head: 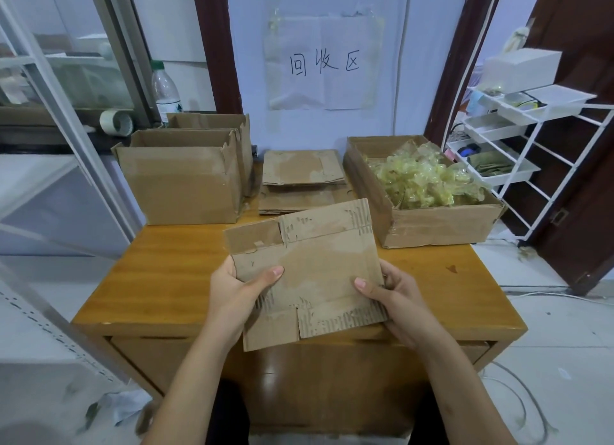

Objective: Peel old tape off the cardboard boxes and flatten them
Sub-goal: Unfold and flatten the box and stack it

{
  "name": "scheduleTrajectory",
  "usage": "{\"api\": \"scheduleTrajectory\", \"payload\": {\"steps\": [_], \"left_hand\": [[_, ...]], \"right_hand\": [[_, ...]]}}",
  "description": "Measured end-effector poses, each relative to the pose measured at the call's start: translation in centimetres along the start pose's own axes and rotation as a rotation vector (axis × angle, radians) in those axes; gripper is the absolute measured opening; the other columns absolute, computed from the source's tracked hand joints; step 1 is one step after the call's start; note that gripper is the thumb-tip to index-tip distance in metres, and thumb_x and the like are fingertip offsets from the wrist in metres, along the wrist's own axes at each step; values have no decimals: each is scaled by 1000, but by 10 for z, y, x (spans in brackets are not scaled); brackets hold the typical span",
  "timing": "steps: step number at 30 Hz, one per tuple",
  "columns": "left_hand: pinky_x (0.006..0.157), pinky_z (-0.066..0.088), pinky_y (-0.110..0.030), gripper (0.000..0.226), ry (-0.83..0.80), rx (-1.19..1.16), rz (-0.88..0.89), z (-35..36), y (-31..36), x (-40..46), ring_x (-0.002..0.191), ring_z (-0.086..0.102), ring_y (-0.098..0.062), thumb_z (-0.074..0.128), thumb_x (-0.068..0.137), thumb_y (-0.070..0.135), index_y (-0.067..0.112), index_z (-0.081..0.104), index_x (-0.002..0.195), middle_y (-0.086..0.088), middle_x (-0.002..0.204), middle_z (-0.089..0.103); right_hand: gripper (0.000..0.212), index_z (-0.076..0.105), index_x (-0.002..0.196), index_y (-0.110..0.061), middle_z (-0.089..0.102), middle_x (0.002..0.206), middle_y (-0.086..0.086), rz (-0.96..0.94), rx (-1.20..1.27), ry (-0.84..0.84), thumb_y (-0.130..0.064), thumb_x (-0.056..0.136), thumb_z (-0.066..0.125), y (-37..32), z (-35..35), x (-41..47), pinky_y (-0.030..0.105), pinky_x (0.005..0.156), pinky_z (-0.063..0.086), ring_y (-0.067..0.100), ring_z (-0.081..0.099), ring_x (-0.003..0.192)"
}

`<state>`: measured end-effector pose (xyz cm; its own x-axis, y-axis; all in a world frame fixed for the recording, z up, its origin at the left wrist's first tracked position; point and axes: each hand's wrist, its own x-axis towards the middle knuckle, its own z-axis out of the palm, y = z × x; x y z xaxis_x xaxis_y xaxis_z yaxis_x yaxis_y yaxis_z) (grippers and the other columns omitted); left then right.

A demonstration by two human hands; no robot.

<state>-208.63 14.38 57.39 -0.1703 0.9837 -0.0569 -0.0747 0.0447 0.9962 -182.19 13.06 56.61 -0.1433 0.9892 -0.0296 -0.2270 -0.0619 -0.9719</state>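
Note:
A flattened cardboard box [315, 261] with torn, scuffed patches is held above the front of the wooden table [159, 278]. My left hand [236, 291] grips its left edge, thumb on top. My right hand [395, 298] grips its right edge, thumb on top as well. At the back of the table lies a stack of flattened boxes [302, 175]. Two open upright boxes [181, 178] stand at the back left, one behind the other. An open box [442, 225] at the back right holds a heap of crumpled yellowish tape [422, 178].
A paper sign [324, 62] hangs on the wall behind the table. A plastic bottle [166, 92] and a tape roll [116, 122] sit on a ledge at the left. A white wire rack with trays [518, 128] stands at the right, by a dark door.

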Motion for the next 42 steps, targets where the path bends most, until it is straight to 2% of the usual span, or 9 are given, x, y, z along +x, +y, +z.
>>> {"api": "scheduleTrajectory", "payload": {"steps": [9,13,20,23,26,28,32,37,42], "left_hand": [[80,63,-42,42,54,-219,-83,-4,6,5,98,77,-21,83,82,4,17,66,119,-2,107,80],[79,62,-47,50,30,-286,-155,-14,1,6,100,76,-33,86,80,19,10,65,124,-12,111,78],[78,58,-34,45,-319,-11,-39,-8,3,-5,97,75,-19,88,76,17,17,69,117,-1,105,79],[54,56,-29,30,-245,-12,-4,-3,2,-3,87,75,-24,76,91,17,13,68,119,-7,101,79],[49,56,-29,30,-195,-29,-6,-3,2,-3,84,76,-27,74,91,21,11,67,119,-11,101,78],[52,59,-30,30,-190,-35,-14,-4,3,-2,86,76,-26,71,94,24,11,67,121,-10,99,78],[54,58,-29,27,-147,-124,-63,-6,8,-4,86,75,-24,64,100,28,10,70,119,-10,99,78],[65,59,-30,13,-170,-32,-67,-12,7,-5,89,76,-23,65,99,13,2,66,104,-7,99,80],[79,62,-37,17,-328,161,-69,-6,11,-9,97,78,-24,65,101,8,-3,56,109,-7,102,81]], "right_hand": [[34,66,125,-3,75,118,17,47,119,61,-4,91,69,2,7,4,33,75,65,31,74,109],[42,70,120,1,76,104,15,5,177,194,-18,83,77,3,11,5,26,64,62,23,74,86],[45,69,127,-5,76,121,10,-6,387,443,-30,90,74,6,6,9,44,96,59,28,71,115],[52,66,127,-8,77,120,6,-23,271,345,-27,81,78,5,13,5,44,96,58,27,72,114],[46,67,126,-11,77,119,5,-50,18,206,-25,84,76,9,19,1,49,90,60,28,72,111],[44,65,129,-15,75,120,7,-73,-55,195,-29,88,75,13,18,2,53,85,59,29,73,106],[43,65,130,-23,74,119,8,-73,-107,199,-34,89,73,10,15,0,31,59,47,21,64,84],[28,68,127,-18,77,117,1,-77,16,294,-21,99,68,9,20,2,44,86,59,24,74,106],[20,71,119,-23,79,107,-6,-119,-65,472,-32,104,60,11,21,-1,28,71,58,13,75,95]]}}
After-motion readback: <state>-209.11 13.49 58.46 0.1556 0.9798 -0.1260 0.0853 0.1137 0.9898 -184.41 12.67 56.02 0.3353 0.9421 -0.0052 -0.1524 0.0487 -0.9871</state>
